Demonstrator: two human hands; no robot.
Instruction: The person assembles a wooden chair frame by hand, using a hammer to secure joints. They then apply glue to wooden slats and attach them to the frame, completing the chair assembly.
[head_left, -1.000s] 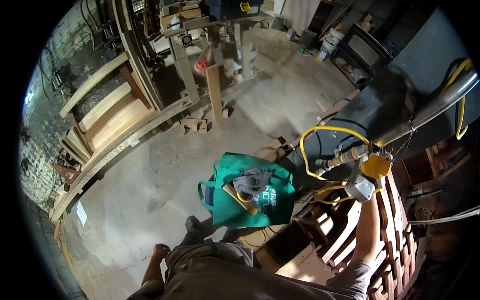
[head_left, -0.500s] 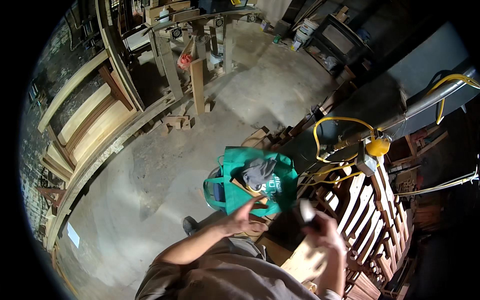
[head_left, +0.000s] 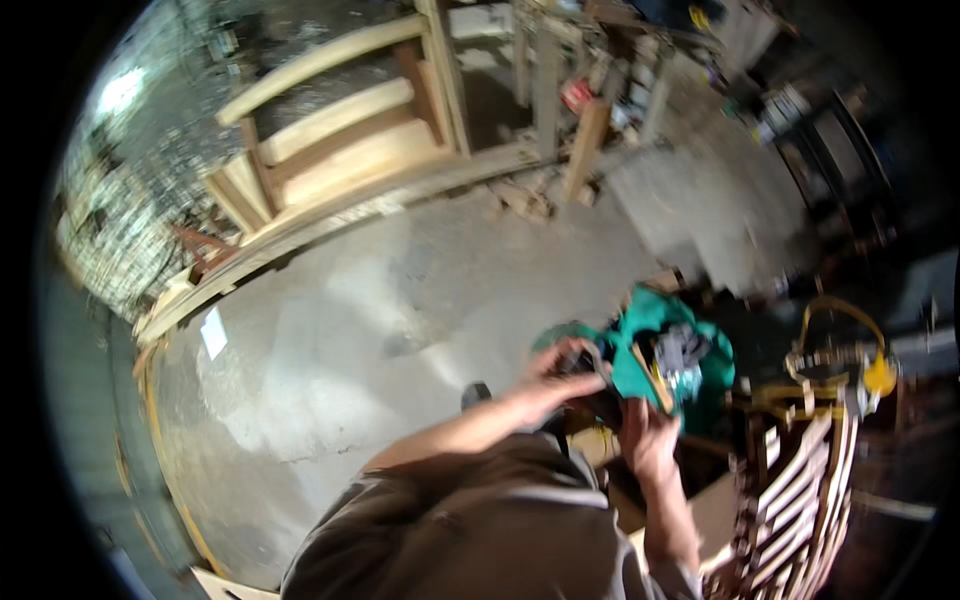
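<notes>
Both my hands are raised in front of my body, close together. My left hand [head_left: 545, 380] is curled round a dark object with a greyish edge [head_left: 597, 402]; motion smears it, so its kind is unclear. On the other side of that object, my right hand [head_left: 648, 440] grips it with bent fingers. Just beyond the hands is a green fabric bag [head_left: 632, 372], its side partly hidden by them. A crumpled grey cloth [head_left: 682, 348] lies at its top, with a light wooden strip [head_left: 652, 378] beside it.
Shaped wooden pieces [head_left: 800, 470] are stacked at the right, near a yellow cable [head_left: 845, 308]. A curved wooden frame [head_left: 350, 135] stands at the far left along a long beam [head_left: 400, 195]. Wood offcuts [head_left: 525, 200] and a white sheet [head_left: 213, 333] lie on the concrete floor.
My view has swung left, so the scene sits further right. My left hand, open before, has come to the dark object in my right hand and closed on it.
</notes>
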